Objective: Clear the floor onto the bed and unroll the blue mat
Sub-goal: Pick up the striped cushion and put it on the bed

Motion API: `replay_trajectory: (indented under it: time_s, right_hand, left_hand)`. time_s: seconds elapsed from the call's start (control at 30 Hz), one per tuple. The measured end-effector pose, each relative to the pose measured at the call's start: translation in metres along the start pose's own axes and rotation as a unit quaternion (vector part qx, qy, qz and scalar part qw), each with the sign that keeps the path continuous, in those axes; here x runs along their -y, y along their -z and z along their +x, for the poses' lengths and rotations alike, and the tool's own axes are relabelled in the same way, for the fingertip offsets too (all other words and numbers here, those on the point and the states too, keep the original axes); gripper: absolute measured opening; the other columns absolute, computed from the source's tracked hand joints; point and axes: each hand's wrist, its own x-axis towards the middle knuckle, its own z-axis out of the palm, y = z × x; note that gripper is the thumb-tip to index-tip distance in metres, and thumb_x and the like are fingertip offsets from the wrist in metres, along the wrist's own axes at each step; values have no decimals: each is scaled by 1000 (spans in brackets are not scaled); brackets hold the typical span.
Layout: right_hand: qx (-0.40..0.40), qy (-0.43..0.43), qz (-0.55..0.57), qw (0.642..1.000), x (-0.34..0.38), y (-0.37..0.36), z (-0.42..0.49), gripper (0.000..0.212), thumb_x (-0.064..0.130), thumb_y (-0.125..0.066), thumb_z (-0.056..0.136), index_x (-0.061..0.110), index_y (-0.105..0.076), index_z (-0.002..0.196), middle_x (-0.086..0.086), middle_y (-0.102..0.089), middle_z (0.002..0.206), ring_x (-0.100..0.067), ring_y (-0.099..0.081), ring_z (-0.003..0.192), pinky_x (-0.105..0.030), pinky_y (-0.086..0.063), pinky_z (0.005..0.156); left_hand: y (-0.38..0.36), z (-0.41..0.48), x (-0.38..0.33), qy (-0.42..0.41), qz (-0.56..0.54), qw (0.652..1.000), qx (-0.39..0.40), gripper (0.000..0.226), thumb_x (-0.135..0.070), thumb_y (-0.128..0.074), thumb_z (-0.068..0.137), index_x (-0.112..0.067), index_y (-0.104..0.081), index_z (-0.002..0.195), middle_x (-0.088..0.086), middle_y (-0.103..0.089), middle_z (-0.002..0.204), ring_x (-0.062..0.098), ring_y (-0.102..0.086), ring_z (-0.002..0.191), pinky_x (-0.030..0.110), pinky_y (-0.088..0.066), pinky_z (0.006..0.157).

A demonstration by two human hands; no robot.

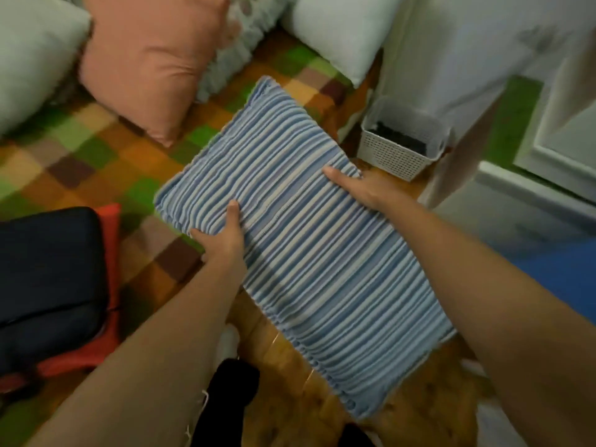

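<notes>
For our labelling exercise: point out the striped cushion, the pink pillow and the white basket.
Blue-and-white striped fabric cushion (306,227): head view, middle of its top face.
Pink fabric pillow (151,59): head view, centre.
White perforated plastic basket (392,154): head view, front wall.

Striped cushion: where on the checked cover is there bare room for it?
Free: the checked cover between the pink cushion and the dark bag. Crowded: the far edge, lined with cushions. Both hands, left and right, grip the striped cushion.

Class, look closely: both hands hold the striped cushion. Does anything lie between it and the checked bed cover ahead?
Nothing visible blocks it. The left hand and right hand grip the striped cushion; bare checked cover lies ahead, the pink pillow further back.
</notes>
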Motion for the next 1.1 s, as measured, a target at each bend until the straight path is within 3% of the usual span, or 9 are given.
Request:
replay_trajectory:
  time_s: [0.1,0.2,0.33,0.43,0.67,0.83,0.97,1.03,1.1]
  right_hand:
    - [40,3,-37,998,112,-58,28,115,92,-41,64,15,-29,150,-8,-35,153,-35,-42,132,-41,-38,102]
    - [57,25,-55,997,193,-109,54,110,89,-41,68,15,-33,149,-8,-41,147,-34,-46,128,-37,-39,93]
    - [55,74,-94,991,280,-180,100,111,89,-41,68,16,-32,150,-7,-37,152,-32,-44,131,-38,-37,97]
    - [66,84,-110,988,325,-229,136,106,86,-42,71,13,-37,148,-9,-41,150,-32,-47,129,-34,-38,91]
    - [70,73,-143,985,378,-301,216,113,88,-47,67,7,-38,146,-14,-44,147,-34,-52,122,-39,-45,100]
    - [19,111,-162,980,402,-322,264,124,94,-44,53,13,-38,146,-9,-35,155,-34,-35,139,-44,-27,115]
    - [47,159,-183,969,401,-340,282,104,84,-54,63,18,-43,143,-9,-42,150,-32,-40,135,-44,-31,114]
    - [90,157,-176,968,397,-348,284,110,92,-52,47,23,-54,132,-7,-57,137,-31,-53,124,-46,-39,108]
    - [114,157,-204,960,390,-355,295,124,99,-43,34,22,-56,131,-6,-58,136,-29,-55,122,-46,-41,106]
  left_hand:
    - [67,75,-71,1,-32,999,-35,129,-82,-66,53,-31,-1,152,7,-20,157,38,-28,139,57,-30,111]
    - [116,140,-119,15,-59,997,-40,117,-72,-66,67,-33,4,152,9,-15,159,40,-26,139,55,-31,111]
    - [172,223,-168,26,-105,993,-39,121,-67,-70,67,-32,7,153,7,-17,159,38,-31,137,55,-37,108]
    - [205,277,-195,25,-114,991,-59,118,-64,-71,69,-30,4,153,7,-17,158,36,-32,137,54,-37,108]
    - [228,368,-216,98,-97,988,-74,125,-72,-71,59,-32,1,153,7,-23,156,36,-37,134,57,-37,105]
    - [212,410,-212,93,-104,987,-84,112,-70,-62,73,-28,3,153,5,-15,159,35,-32,137,54,-36,109]
    - [202,429,-196,119,-94,981,-124,103,-63,-58,82,-21,3,154,5,-8,161,35,-25,141,53,-33,111]
    - [199,429,-191,134,-62,981,-129,101,-60,-56,85,-18,3,154,8,-9,161,37,-25,141,53,-33,111]
    - [192,426,-192,132,-23,980,-150,96,-55,-53,89,-15,5,154,9,-4,161,36,-19,144,49,-27,115]
